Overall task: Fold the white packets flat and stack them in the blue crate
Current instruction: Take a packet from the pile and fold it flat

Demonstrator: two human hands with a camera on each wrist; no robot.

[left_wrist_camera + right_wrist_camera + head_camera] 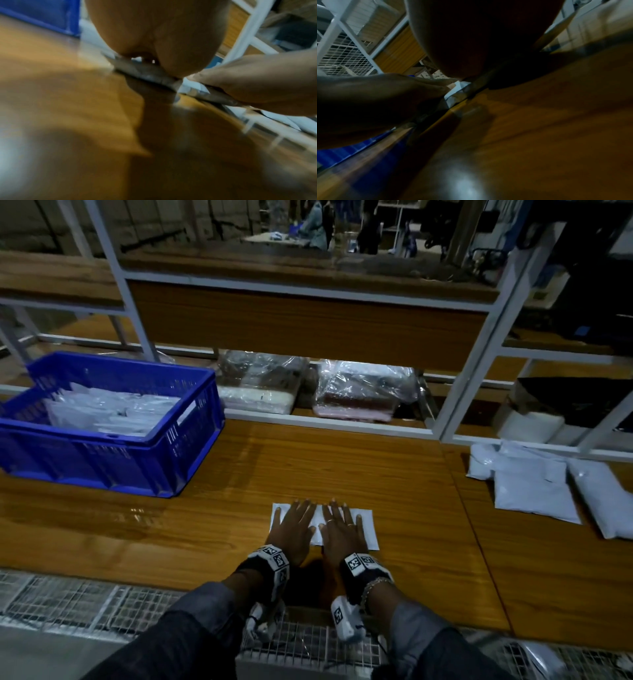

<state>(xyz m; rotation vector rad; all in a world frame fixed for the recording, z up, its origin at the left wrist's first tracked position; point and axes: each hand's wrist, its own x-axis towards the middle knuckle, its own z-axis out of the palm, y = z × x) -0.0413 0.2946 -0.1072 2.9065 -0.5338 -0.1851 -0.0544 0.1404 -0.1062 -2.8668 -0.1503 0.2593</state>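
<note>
Both hands are flat, fingers spread, left hand (293, 530) and right hand (342, 530) pressing side by side on one white packet (368, 527) near the front of the table (205, 518), gripping nothing. Looks like the flattening step, creasing the fold. Next it'll need picking up and carrying left to the blue crate (113, 457), which already has packets in it. More unfolded packets (534, 487) wait on the right.
</note>
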